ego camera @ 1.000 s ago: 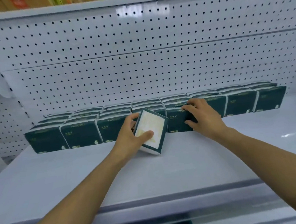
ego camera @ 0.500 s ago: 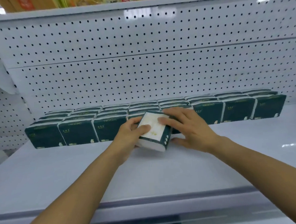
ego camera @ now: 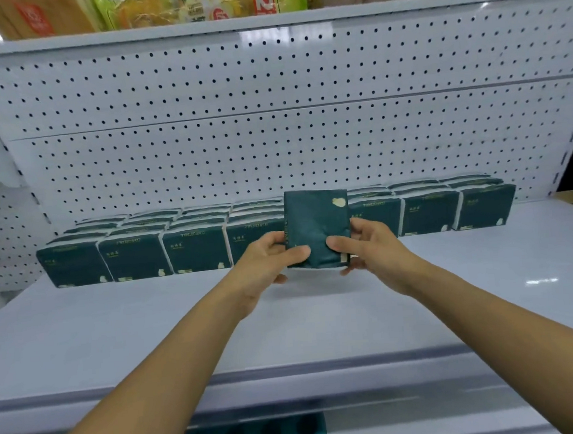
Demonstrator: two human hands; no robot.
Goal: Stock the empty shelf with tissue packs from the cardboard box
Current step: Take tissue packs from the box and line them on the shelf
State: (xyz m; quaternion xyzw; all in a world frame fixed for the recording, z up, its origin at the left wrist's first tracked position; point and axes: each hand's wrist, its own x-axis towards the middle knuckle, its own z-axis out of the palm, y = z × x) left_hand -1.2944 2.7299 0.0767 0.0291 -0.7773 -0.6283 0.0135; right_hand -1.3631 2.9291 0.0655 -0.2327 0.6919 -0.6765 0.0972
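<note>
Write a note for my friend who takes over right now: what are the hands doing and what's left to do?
Left hand and right hand: both grip one dark green pack, held upright in front of the row, above the shelf.
Row: packs stand side by side along the back of the shelf, several deep.
Done: the back rows are stocked.
Left: set the held pack down, probably in the gap behind it, then fill the bare front of the shelf. The cardboard box is out of view.
</note>
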